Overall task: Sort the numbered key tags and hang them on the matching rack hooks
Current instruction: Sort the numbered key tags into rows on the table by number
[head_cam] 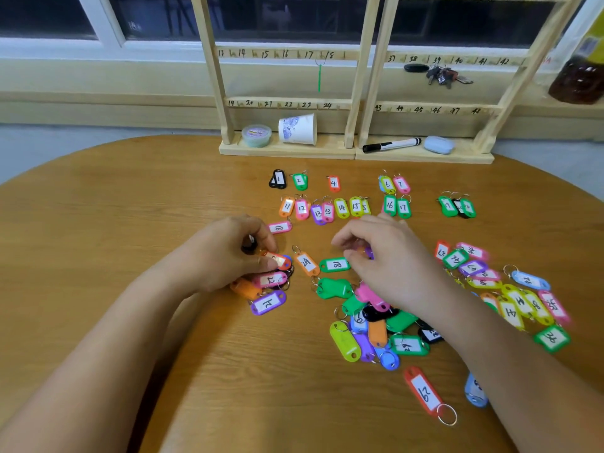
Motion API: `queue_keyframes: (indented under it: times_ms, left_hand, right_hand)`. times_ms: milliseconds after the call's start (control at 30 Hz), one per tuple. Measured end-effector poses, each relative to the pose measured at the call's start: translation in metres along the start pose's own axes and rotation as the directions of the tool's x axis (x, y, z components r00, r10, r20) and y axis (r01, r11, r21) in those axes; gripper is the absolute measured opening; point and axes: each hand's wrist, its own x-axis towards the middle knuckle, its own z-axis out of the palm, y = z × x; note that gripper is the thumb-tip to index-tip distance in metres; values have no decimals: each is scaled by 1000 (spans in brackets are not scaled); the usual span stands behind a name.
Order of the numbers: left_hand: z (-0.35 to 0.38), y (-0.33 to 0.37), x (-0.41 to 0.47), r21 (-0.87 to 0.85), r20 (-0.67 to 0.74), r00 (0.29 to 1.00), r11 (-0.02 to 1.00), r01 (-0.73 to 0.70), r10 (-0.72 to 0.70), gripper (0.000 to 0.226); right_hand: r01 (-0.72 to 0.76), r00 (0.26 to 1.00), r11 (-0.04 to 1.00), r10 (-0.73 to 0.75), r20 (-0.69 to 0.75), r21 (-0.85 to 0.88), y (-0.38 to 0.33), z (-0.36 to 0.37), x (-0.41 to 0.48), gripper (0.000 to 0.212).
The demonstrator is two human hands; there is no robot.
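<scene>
Left hand (228, 253) pinches a red tag (280, 260) at its fingertips; right hand (389, 259) curled, hold unclear. Seemingly light, stiff, slick plastic: pinch its flat faces.

A round wooden worktop (98, 256) fills the foreground; toward its far side a pale green lidded tub (256, 135) stands just beside a white paper cup (298, 129) with a blue print, tipped over, mouth toward the right; further right a black marker (391, 145) lies near a pale blue case (439, 145); above them a black fob (416, 68) adjoins a bunch of keys (447, 76); a bottle (580, 76) of dark liquid stands far right; a white-framed window (157, 14) runs behind.
</scene>
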Motion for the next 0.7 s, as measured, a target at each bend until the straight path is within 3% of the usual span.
queue_keyframes:
  times_ms: [200,333,467,567,700]
  left_hand:
    - [-3,5,-2,-99,45,999,995,12,-8,18]
    - [-4,6,-2,-49,42,999,998,30,-28,16]
    - [-4,6,3,-84,-62,997,996,37,-43,19]
    - [2,7,15,48,-225,974,999,9,2,12]
    - [11,5,30,147,-243,970,989,15,22,19]
  right_hand:
    - [-4,996,992,16,93,-124,-3,5,0,13]
    - [-40,991,989,57,119,-142,-3,4,3,11]
    - [-48,992,990,62,112,-130,-4,2,2,16]
    - [-35,993,993,47,106,-117,-7,0,1,17]
    - [-33,994,997,40,106,-72,-10,-3,0,19]
